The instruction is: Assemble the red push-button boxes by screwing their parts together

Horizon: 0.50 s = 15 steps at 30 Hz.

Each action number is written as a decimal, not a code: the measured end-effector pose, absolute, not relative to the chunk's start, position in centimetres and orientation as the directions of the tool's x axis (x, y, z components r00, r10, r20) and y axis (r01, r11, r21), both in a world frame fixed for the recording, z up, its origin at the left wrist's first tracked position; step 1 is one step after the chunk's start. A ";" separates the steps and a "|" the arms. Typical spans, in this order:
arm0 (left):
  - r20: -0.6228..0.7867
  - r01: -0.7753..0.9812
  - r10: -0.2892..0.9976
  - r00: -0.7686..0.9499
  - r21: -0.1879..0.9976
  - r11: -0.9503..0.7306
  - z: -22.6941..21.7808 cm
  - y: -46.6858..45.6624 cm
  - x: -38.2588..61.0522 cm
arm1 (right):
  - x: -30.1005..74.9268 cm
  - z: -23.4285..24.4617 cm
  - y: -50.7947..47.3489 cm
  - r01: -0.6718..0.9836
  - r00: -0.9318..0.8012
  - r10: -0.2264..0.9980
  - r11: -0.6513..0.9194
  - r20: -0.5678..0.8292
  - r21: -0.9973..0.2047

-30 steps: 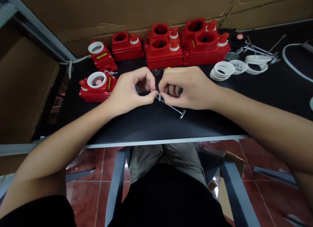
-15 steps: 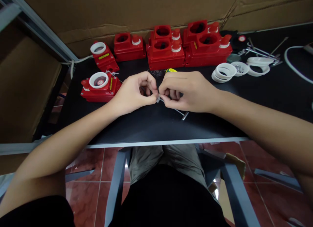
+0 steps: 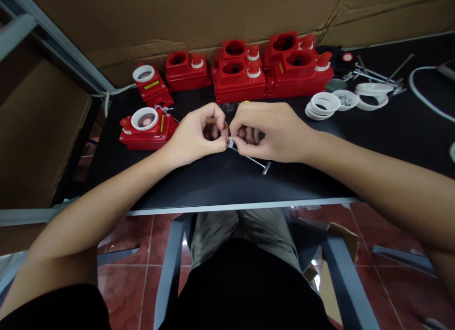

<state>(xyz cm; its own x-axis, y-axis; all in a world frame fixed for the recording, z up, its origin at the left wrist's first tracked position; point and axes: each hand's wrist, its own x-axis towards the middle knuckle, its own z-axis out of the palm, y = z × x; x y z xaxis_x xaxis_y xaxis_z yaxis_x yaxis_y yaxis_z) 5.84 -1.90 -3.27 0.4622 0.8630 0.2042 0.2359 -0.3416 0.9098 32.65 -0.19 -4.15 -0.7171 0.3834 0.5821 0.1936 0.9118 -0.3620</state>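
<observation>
Fingertips together, my left hand [image 3: 201, 133] and my right hand [image 3: 272, 131] meet over the middle of the black table. Both pinch a small whitish bundle of cord or fine chain [image 3: 230, 142]; its exact kind is too small to tell. From the bundle, a thin metal rod with a T-shaped end [image 3: 266, 168] slants down to the right, below my right hand. Left of my left hand is a red box with a white ring [image 3: 144, 138], a whitish strand at its back corner. Part of something yellow [image 3: 246, 102] shows behind my right hand.
Along the cardboard wall [image 3: 199, 17] stand several red boxes [image 3: 240, 88]. White rings [image 3: 320, 109] lie at the right, near metal rods [image 3: 377, 76] and a white cable [image 3: 421, 93]. The table's pale front edge [image 3: 241, 207] runs just above my lap.
My hands stay pinched together in nearly the same place. A little more of the whitish bundle shows between the fingertips, and the camera view has shifted slightly.
</observation>
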 end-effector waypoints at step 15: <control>0.197 0.215 0.861 0.469 0.920 -0.328 -3.1 -2.2 6.2 | 32.1 -4.7 -0.7 0.221 -0.721 0.287 0.958 0.631 -0.183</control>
<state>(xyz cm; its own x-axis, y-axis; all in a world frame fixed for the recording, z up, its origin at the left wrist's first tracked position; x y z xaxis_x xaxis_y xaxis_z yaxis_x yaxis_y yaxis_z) 6.16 -2.24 -3.06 0.4692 0.8609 0.1968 0.2151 -0.3276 0.9200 32.07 -0.68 -4.73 -0.7205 0.2866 0.6315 0.2211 0.9580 -0.1826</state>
